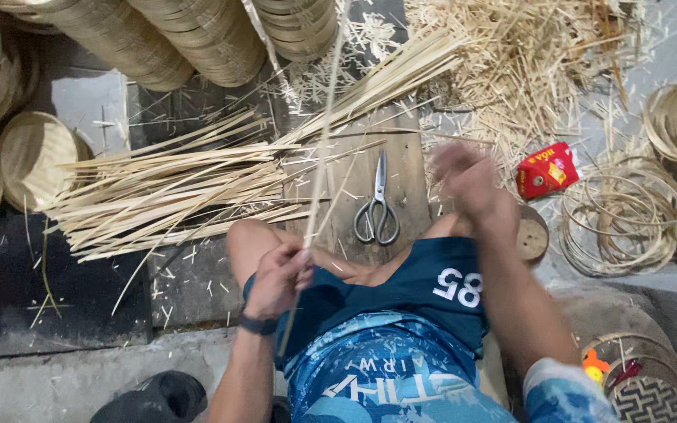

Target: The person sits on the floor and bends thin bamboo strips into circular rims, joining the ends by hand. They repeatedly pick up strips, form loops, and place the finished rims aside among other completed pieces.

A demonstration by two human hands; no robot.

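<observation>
Left hand (276,278) clenched around a long bamboo strip (319,168) slanting up past the scissors (377,205), right hand (464,184) blurred just right of them, grip unreadable, bamboo bundle (174,192) spread left, within reach.

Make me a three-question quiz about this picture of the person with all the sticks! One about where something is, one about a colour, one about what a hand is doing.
1. Where do the scissors lie?
A. on the wooden board in front of the knees
B. inside a basket
C. in the right hand

2. What colour is the small packet?
A. blue
B. red
C. green

3. What is the left hand doing?
A. resting flat on the floor
B. gripping a long thin strip
C. holding the scissors

Answers:
1 A, they lie on the board.
2 B, red with yellow.
3 B, its fingers close around the strip.
</observation>
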